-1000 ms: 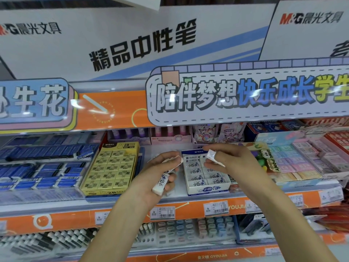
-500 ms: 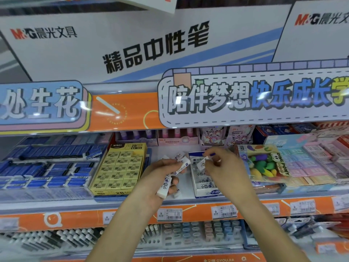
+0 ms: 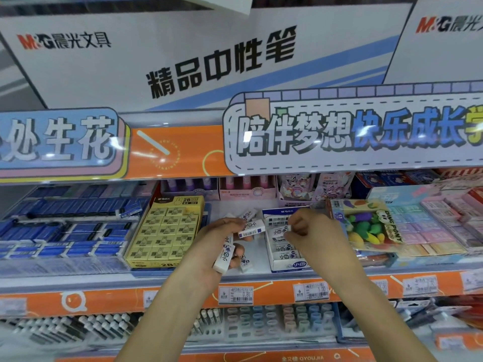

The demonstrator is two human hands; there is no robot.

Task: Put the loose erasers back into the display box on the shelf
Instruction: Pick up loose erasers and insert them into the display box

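Observation:
A white and blue display box (image 3: 285,263) of white erasers stands on the shelf, between my two hands and partly behind the right one. My left hand (image 3: 209,254) holds several white erasers (image 3: 226,253) in its palm just left of the box, with one barcode-side eraser (image 3: 251,228) pinched at its fingertips. My right hand (image 3: 311,236) hovers over the box, fingers closed on the end of a small white eraser (image 3: 287,228). More loose erasers (image 3: 247,215) lie on the white shelf floor behind my left hand.
A yellow 2B eraser box (image 3: 167,231) sits left of the gap, with blue eraser packs (image 3: 65,231) beyond it. A Ding Pony fruit-eraser pack (image 3: 366,226) and pastel erasers (image 3: 439,226) crowd the right. Orange shelf edge (image 3: 183,296) with price tags runs in front.
My right hand has come lower over the display box with its eraser. My left hand has shifted an eraser up to its fingertips. The view has swung left.

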